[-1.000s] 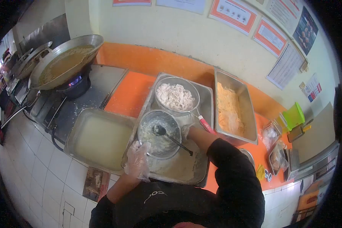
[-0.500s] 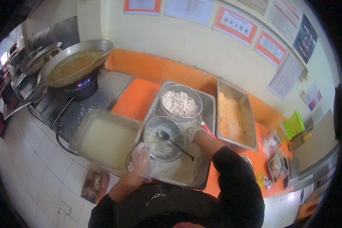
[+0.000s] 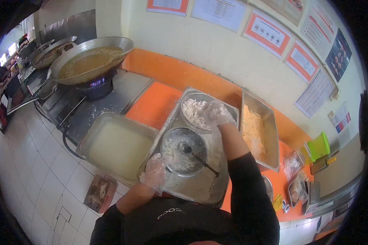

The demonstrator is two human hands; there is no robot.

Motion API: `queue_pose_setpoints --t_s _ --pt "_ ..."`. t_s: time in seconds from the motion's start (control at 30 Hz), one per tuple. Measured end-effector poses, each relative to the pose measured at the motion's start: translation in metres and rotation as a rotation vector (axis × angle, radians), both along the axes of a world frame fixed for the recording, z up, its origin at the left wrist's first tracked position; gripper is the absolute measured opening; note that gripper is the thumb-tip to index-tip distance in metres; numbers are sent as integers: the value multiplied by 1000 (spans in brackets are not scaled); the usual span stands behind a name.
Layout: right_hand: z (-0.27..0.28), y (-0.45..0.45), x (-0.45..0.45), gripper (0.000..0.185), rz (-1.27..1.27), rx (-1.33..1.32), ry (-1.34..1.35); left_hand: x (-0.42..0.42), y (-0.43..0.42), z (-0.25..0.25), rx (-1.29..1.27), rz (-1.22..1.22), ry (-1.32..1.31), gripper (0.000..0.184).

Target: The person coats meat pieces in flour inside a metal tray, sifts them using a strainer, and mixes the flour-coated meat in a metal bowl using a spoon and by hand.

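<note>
My left hand (image 3: 154, 172), in a clear plastic glove, is closed on the left rim of a metal bowl (image 3: 178, 169). The bowl holds pale, wet batter and a black ladle (image 3: 203, 162) whose handle leans over the right rim. My right hand (image 3: 217, 114), gloved too, is over the right side of a round strainer (image 3: 185, 119) of white floured pieces (image 3: 194, 111); its fingers are blurred, so their grip is unclear. Bowl and strainer sit in a floury metal tray (image 3: 210, 192).
A tray of whitish liquid (image 3: 118, 147) stands left of the bowl. Behind it, a wok of oil (image 3: 90, 65) sits over a lit burner (image 3: 96, 85). At the right are a deep pan of orange coating (image 3: 253, 130) and a green container (image 3: 319, 145).
My right hand has left the bowl's right side and moved up and away from me, over the strainer. My left hand stays at the bowl's left rim. The camera view has shifted.
</note>
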State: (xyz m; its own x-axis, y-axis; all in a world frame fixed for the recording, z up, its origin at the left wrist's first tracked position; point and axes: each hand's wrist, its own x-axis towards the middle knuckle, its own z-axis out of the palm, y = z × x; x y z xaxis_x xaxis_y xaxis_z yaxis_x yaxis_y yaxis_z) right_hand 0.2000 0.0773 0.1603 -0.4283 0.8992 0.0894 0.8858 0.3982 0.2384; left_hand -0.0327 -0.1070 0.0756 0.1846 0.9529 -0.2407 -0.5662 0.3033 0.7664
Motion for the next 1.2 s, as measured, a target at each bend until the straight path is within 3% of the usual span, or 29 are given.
queue_pose_setpoints --t_s 0.07,0.13,0.17,0.23,0.3,0.33,0.5,0.57,0.7,0.77,0.83,0.9,0.93,1.0,1.07,1.17,1.2 --pt "20 16 -10 52 -127 -119 39 0 2 2 -25 -13 -67 26" --pt "22 33 -20 61 -292 -303 304 2 5 -5 -95 4 -137 24" --pt "16 28 -23 62 -128 -179 125 3 7 -11 -129 14 -172 23" --pt "12 12 -48 58 -234 -283 25 -2 15 -48 186 3 152 23" --pt "45 -7 -76 51 -406 -415 216 -5 20 -64 369 -22 344 24" --pt "36 -1 -74 49 -367 -393 216 -5 19 -64 396 -43 371 24" --pt "-58 87 -5 43 -69 -301 111 -7 15 -30 127 -100 122 25" --pt "4 75 -16 40 -224 -406 80 0 10 -19 -110 -38 -101 26" --pt "9 79 20 34 -127 -236 442 -6 7 -27 -61 -87 -61 27" --pt "16 70 28 32 -60 -190 463 -5 7 -11 -84 -109 -94 27" --pt "21 74 27 29 37 -89 242 -12 16 -53 412 -91 439 28" --pt "-6 94 37 27 84 10 -57 -12 9 -66 634 -57 727 30" --pt "-21 102 44 26 78 41 -128 -13 5 -58 622 -39 754 30" --pt "-35 118 56 24 -37 43 32 -11 5 -35 415 -35 480 31" --pt "19 84 39 21 50 91 -57 -4 4 -11 -3 -72 -138 32" --pt "90 32 18 19 200 142 -363 -7 -6 2 212 -60 196 31" --pt "93 28 19 19 168 82 -179 -7 -7 -2 245 -60 290 29"
